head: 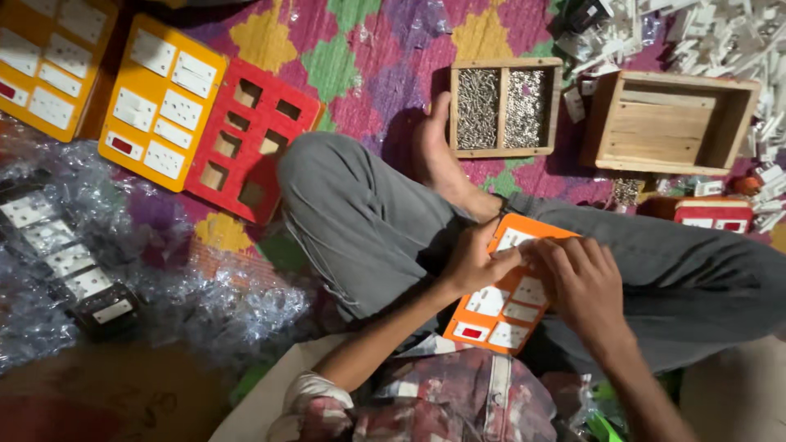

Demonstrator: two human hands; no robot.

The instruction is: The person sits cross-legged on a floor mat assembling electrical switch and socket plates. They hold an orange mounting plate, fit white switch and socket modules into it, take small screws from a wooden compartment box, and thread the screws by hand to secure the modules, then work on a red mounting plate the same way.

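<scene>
Orange switch panel (506, 299) resting on lap, left hand (473, 260) gripping its upper edge, right hand (583, 282) pressing fingers onto its white switches, 2-compartment wooden screw tray (502, 107) near foot, empty red panel (250, 139) on patterned mat (360, 57)

I sit on a floor covered by a patterned mat (360, 57) of purple, green, yellow and pink diamond shapes. Crinkled clear plastic wrap (205, 303) spreads over the mat on my left, catching the light in small glints. Ahead of me stands a shallow wooden tray (503, 151) split into two compartments, both filled with small metal screws. Just beside it to the right lies an open wooden box (671, 123), tipped on its side. A heap of white plastic parts (720, 33) fills the far right corner. The light is dim and warm.
</scene>
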